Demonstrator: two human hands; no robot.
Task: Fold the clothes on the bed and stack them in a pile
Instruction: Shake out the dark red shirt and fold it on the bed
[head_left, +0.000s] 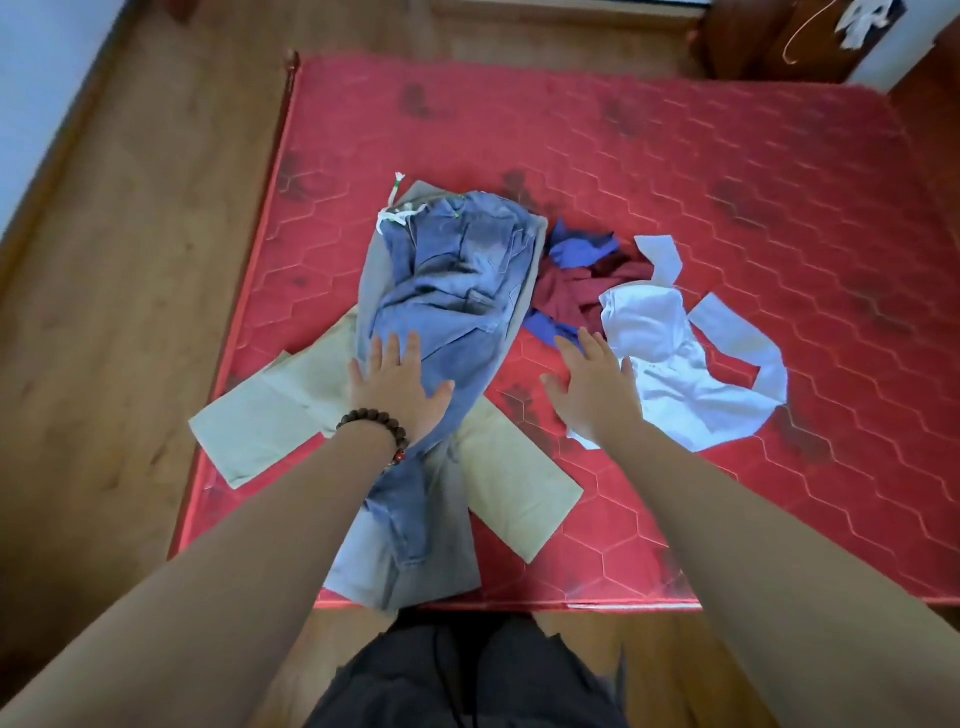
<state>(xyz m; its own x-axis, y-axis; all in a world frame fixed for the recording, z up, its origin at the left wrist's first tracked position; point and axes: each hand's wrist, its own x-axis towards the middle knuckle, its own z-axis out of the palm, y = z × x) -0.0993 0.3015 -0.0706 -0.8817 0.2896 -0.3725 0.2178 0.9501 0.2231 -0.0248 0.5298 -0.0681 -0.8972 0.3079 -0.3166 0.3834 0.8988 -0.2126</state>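
Crumpled blue jeans (457, 280) lie on top of beige trousers (270, 415) spread flat on the red mattress (675, 171). My left hand (397, 382), with a bead bracelet on the wrist, rests flat and open on a jeans leg. My right hand (592, 387) hovers open over the mattress, just left of a white shirt (675, 364). Behind it a dark red garment (566, 293) and a blue garment (576, 249) lie bunched together.
The mattress sits on a wooden bed frame (130, 260) whose boards show on the left and at the front. A dark wooden cabinet (779, 41) stands at the back right. The far half of the mattress holds no clothes.
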